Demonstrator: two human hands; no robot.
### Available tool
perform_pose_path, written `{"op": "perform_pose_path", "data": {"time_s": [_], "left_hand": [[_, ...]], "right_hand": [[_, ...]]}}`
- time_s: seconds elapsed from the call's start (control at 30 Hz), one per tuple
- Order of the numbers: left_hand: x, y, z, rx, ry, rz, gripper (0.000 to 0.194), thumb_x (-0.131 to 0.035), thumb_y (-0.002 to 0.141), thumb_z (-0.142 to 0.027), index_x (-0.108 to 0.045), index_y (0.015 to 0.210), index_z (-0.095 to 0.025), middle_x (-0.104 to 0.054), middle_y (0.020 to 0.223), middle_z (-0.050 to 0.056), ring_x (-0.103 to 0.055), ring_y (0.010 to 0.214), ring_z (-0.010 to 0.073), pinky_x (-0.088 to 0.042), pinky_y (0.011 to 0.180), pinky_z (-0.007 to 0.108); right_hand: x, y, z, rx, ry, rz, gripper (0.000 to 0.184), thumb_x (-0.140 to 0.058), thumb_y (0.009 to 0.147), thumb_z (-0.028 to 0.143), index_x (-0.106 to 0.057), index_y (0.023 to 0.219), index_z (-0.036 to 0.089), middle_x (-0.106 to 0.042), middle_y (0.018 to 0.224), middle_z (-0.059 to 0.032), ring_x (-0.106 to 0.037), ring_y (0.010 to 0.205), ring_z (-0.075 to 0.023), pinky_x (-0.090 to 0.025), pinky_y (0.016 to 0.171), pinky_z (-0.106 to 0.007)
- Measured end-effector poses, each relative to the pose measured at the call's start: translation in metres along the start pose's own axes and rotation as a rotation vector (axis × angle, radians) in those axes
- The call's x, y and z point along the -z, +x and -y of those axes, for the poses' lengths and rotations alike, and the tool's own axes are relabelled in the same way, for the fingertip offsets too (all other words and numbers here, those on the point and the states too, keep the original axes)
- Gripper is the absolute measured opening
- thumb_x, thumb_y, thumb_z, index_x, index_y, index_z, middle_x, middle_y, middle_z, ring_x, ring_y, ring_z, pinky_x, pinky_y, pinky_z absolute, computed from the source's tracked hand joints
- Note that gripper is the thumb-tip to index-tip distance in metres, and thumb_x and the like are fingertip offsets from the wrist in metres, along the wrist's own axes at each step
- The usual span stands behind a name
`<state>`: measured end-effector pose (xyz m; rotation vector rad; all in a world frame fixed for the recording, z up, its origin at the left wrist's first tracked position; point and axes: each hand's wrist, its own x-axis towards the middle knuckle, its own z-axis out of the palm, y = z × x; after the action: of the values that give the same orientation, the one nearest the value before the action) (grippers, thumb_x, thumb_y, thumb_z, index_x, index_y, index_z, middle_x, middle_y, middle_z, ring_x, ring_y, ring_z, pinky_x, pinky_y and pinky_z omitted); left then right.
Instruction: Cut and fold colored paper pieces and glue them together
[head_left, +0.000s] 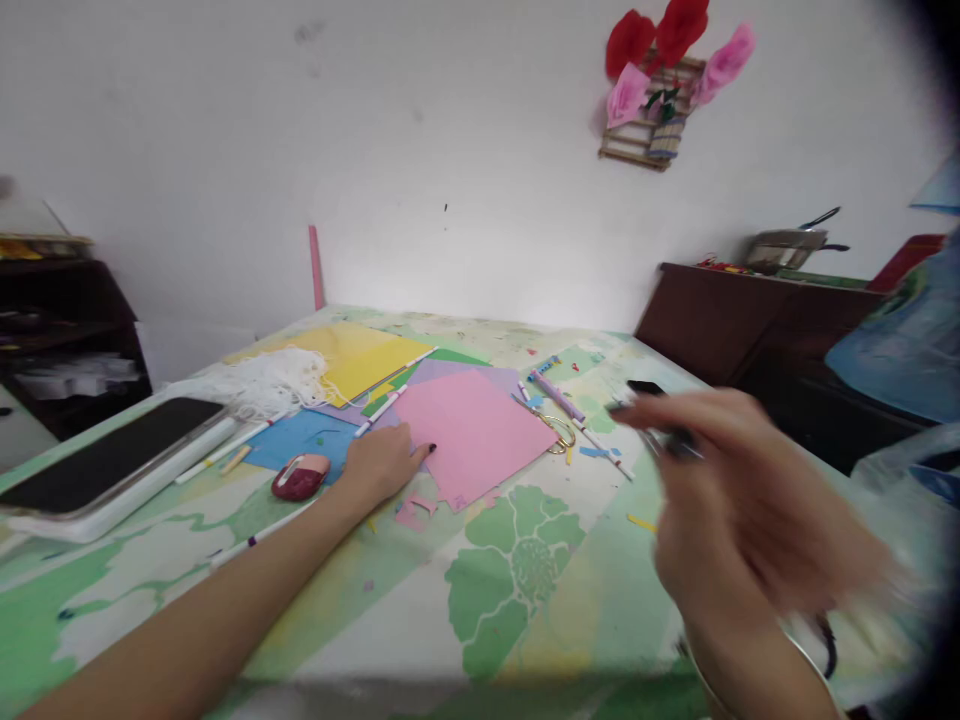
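My left hand lies on the left edge of a pink paper square, thumb spread out on it and the other fingertips hard to see. Beneath and beside it are purple paper and blue paper. A white marker lies just beyond its fingers. My right hand is raised over the table's right side, smeared by motion. Its thumb and index finger point left; whether anything is between them is unclear. Gold-handled scissors lie at the pink paper's right edge.
A maroon-and-pink case, a phone on a white block and white yarn lie left. Yellow paper is behind. A purple pen, a marker and paper scraps are scattered about. A dark cabinet stands right.
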<state>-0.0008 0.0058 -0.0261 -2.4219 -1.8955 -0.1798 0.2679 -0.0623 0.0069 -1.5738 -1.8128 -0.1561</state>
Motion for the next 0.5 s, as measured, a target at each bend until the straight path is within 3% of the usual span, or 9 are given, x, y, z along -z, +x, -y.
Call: {"op": "perform_pose_path", "data": {"time_s": [0.2,0.37,0.5], "left_hand": [[-0.003,0.011,0.013,0.022,0.02,-0.018,0.041,-0.032,0.091,-0.039,-0.059,0.096,-0.01,-0.066,0.096,0.02,-0.062,0.093,0.0307,-0.044,0.073,0.036],[-0.005,0.013,0.017,0.013,-0.005,-0.02,0.04,-0.031,0.091,-0.038,-0.059,0.092,-0.01,-0.065,0.096,0.019,-0.061,0.092,0.0304,-0.042,0.071,0.036],[-0.003,0.01,0.013,0.007,-0.063,-0.007,0.04,-0.032,0.088,-0.045,-0.058,0.083,-0.015,-0.067,0.091,0.014,-0.062,0.084,0.0272,-0.041,0.064,0.034]], "right_hand": [[-0.023,0.042,-0.02,-0.15,-0.189,0.135,0.025,-0.048,0.074,0.011,-0.066,0.09,0.015,-0.068,0.083,-0.0088,-0.061,0.079,-0.0202,-0.039,0.067,-0.029],[-0.051,0.036,-0.038,-0.196,-0.227,0.259,0.013,-0.054,0.07,0.01,-0.066,0.075,0.012,-0.066,0.075,-0.0117,-0.062,0.075,-0.0227,-0.037,0.062,-0.028],[-0.057,0.032,-0.047,-0.228,-0.256,0.272,0.018,-0.05,0.073,0.008,-0.065,0.083,0.012,-0.065,0.085,-0.0143,-0.061,0.086,-0.0258,-0.038,0.066,-0.03]]}}
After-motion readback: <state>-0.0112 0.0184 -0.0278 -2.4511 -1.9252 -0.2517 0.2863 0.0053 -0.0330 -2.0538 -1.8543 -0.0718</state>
